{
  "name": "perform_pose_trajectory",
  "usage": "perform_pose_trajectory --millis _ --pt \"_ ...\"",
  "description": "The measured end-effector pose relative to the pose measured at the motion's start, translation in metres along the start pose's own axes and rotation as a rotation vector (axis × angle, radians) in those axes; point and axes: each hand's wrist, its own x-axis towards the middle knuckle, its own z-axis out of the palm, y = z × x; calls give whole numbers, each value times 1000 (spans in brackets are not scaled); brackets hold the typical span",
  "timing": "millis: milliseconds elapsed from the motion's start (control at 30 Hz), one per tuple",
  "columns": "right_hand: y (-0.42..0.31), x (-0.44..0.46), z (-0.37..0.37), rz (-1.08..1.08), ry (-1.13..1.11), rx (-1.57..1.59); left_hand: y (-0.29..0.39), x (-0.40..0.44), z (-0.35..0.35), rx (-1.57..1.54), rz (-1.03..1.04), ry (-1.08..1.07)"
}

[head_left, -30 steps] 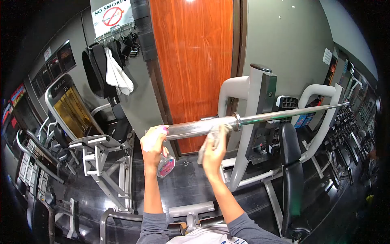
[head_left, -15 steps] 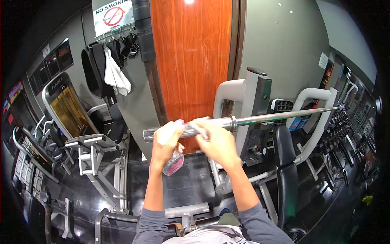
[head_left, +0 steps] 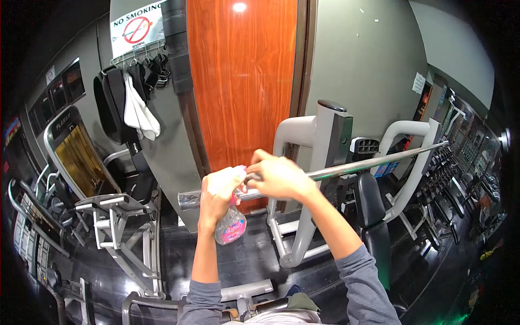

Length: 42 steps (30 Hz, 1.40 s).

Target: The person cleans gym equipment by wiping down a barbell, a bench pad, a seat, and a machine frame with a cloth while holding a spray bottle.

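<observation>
A clear spray bottle (head_left: 231, 230) with a pink label hangs from my left hand (head_left: 219, 192), whose fingers are closed around its neck and trigger. My right hand (head_left: 279, 177) is curled above the bar's thick end, close to the left hand. What looks like a grey cloth (head_left: 253, 176) shows at its fingertips, mostly hidden by the hand. Behind both hands runs a long metal barbell (head_left: 374, 163), its thick sleeve (head_left: 189, 200) ending at the left. Whether the right hand touches the bar is hard to see.
A weight machine frame (head_left: 331, 141) with a black pad (head_left: 371, 200) stands at right. Another grey machine (head_left: 116, 216) is at left. Behind the bar is a wooden door (head_left: 244, 81). Hangers hold a white cloth (head_left: 140, 114). Dumbbells (head_left: 447, 176) line the right side.
The view has shifted, so the room and bar appear lower and further left. My right hand has moved up along the bar, and the bottle hangs more upright with its label facing me.
</observation>
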Motion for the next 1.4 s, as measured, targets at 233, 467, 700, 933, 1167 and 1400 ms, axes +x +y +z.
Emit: perform_pose_trajectory --millis 233,467,700,933,1167,1400 --pt "9 -49 -11 166 183 -117 -5 -4 -7 12 -29 7" --pt "6 -78 44 207 555 -51 -4 -6 3 178 85 47" --pt "4 -86 124 51 717 58 -6 -11 6 224 47 42" --pt "18 -89 129 407 1026 172 -7 -16 7 193 47 87" --pt "-7 -78 164 287 971 583 -7 -17 6 193 40 64" --pt "9 -77 176 554 1032 1647 -1 -18 6 231 19 40"
